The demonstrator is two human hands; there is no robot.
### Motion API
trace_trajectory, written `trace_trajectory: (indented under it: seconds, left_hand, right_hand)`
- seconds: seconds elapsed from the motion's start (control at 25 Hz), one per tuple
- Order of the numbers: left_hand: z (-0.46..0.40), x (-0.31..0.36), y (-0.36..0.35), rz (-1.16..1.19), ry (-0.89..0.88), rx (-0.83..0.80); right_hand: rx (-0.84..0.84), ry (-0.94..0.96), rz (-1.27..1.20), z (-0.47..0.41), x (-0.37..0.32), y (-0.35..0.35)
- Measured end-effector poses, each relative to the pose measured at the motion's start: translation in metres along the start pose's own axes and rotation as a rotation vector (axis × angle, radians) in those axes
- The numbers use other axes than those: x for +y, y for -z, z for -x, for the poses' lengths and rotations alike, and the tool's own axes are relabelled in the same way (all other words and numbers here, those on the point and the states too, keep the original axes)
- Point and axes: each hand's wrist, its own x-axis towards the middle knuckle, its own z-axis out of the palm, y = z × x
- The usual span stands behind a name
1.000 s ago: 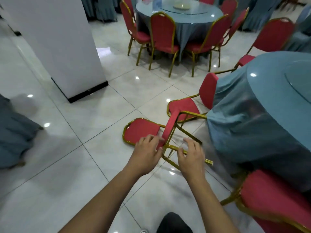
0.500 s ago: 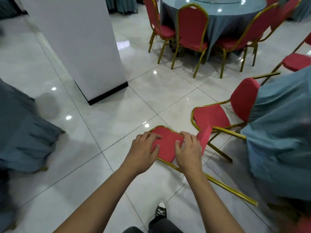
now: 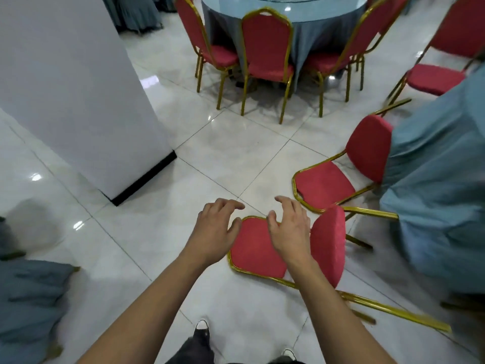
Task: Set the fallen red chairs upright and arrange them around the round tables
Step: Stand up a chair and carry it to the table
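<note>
on the floor beside the near desk (image 3: pixel 435 179): two red chairs still down, nearest chair (image 3: pixel 258 252) and second chair (image 3: pixel 325 185). left hand (image 3: pixel 215 229) and right hand (image 3: pixel 290 229) hover released, grasping nothing. far desk (image 3: pixel 301 24) looks already ringed.

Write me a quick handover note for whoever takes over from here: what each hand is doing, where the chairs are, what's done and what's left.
Left hand: fingers loosely spread, holding nothing, at the edge of the near fallen chair.
Right hand: spread above the same chair, gripping nothing.
Near fallen chair lies on its side on the floor, gold legs pointing right.
Second fallen chair lies beyond it, against the blue tablecloth.
Done: chairs at the far round table stand upright.
Left: grip and right both fallen chairs, then set them around the near table.
</note>
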Motion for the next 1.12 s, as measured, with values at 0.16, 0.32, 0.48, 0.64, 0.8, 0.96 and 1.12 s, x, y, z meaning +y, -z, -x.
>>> trace_trajectory:
  seconds: [0.16,0.32,0.48,0.64,0.8,0.96,1.12]
  left_hand:
    - [-0.062,-0.031,0.026,-0.048,-0.162,-0.138]
    - [-0.121,-0.034,0.025,-0.081,-0.328,-0.269]
    - [-0.181,-0.011,0.008,-0.110,-0.451,-0.391]
    - [-0.232,0.015,-0.012,-0.139,-0.564,-0.486]
    - [-0.273,0.019,-0.028,-0.153,-0.637,-0.581]
    - [-0.317,0.010,-0.048,-0.188,-0.756,-0.732]
    - [-0.375,-0.001,-0.069,-0.184,-0.914,-0.866]
  right_hand:
    - [0.108,-0.186,-0.026,-0.011,-0.024,-0.031]
    - [0.190,-0.370,-0.025,-0.027,-0.021,-0.045]
    - [0.355,-0.513,-0.050,-0.067,0.001,-0.034]
    - [0.432,-0.645,-0.070,-0.098,0.027,-0.030]
    - [0.507,-0.777,-0.052,-0.107,0.038,-0.032]
    - [0.633,-0.963,-0.019,-0.111,0.042,-0.044]
    - [0.731,-1.168,0.002,-0.121,0.023,-0.078]
